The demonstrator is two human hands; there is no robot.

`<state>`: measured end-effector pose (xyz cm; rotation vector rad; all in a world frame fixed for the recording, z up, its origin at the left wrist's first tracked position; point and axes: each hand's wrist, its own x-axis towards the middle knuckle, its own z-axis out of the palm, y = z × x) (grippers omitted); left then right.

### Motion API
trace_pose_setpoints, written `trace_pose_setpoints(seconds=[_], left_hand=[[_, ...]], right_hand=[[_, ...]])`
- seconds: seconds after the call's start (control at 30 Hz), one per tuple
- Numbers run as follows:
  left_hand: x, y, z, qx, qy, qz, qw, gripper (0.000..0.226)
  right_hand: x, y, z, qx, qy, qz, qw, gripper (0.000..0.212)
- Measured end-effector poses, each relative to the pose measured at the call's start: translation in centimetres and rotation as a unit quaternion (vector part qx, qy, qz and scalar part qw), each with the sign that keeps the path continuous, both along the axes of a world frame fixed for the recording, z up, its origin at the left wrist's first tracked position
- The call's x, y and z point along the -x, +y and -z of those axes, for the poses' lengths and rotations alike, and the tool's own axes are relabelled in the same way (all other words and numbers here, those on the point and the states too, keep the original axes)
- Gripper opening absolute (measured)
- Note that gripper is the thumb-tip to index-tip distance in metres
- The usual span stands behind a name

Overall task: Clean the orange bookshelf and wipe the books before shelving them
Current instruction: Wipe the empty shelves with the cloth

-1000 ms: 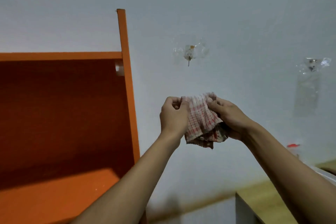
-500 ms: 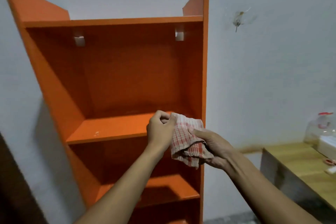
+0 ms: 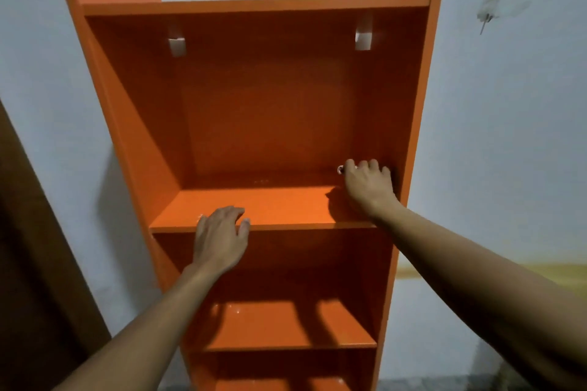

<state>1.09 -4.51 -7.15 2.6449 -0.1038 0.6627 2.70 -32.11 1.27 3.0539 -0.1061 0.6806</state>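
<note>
The orange bookshelf (image 3: 254, 98) stands against the wall and fills the middle of the view, with nothing on its shelves. My right hand (image 3: 368, 187) reaches into the back right corner of the upper compartment, fingers curled over the checked cloth (image 3: 340, 169). Only a small bit of the cloth shows beside my index finger. My left hand (image 3: 220, 238) rests flat on the front edge of the same shelf board (image 3: 286, 213), fingers straight, holding nothing. No books are in view.
Two white brackets (image 3: 176, 44) (image 3: 363, 38) sit under the top board. A wall hook (image 3: 489, 13) is on the pale wall at the upper right. A dark brown panel (image 3: 31, 247) stands at the left. A blurred wooden surface (image 3: 476, 273) shows at the right.
My left hand let go of the cloth and came down onto the shelf's front edge. My right hand carried the cloth into the back right corner. The view turned to face the bookshelf.
</note>
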Motion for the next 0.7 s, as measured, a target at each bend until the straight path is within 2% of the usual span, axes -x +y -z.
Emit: trace_pose_setpoints(seconds=[0.1,0.17,0.27,0.37,0.5,0.63,0.7], left_hand=[[-0.9,0.8,1.5,-0.018,-0.007,-0.002,1.0,0.05],[-1.2,0.9,2.0,-0.018,-0.024,0.002,1.0,0.055],[-1.0,0.8,2.5,-0.025,-0.054,0.003,0.998,0.055],[-0.8,1.2,2.3,-0.017,-0.043,0.025,0.999,0.057],[-0.5,1.6,2.2,-0.017,-0.037,0.055,0.998,0.058],[-0.6,2.0,2.1,0.006,-0.045,0.076,0.996,0.055],[-0.4,2.3,1.8,0.043,-0.049,0.09,0.994,0.052]], right_hand=[[-2.2,-0.4,3.1,-0.121,0.075,0.011,0.99,0.025],[-2.7,-0.4,3.9,-0.186,0.086,0.021,0.979,0.029],[-2.4,0.2,4.0,-0.193,0.112,0.037,0.974,0.058],[-1.9,0.9,4.1,-0.143,0.119,0.023,0.982,0.066],[-1.1,2.4,5.2,-0.102,0.088,-0.033,0.99,0.065],[1.2,5.2,7.8,-0.062,-0.04,-0.132,0.989,0.036],[2.4,6.7,9.2,-0.091,-0.094,-0.181,0.975,0.029]])
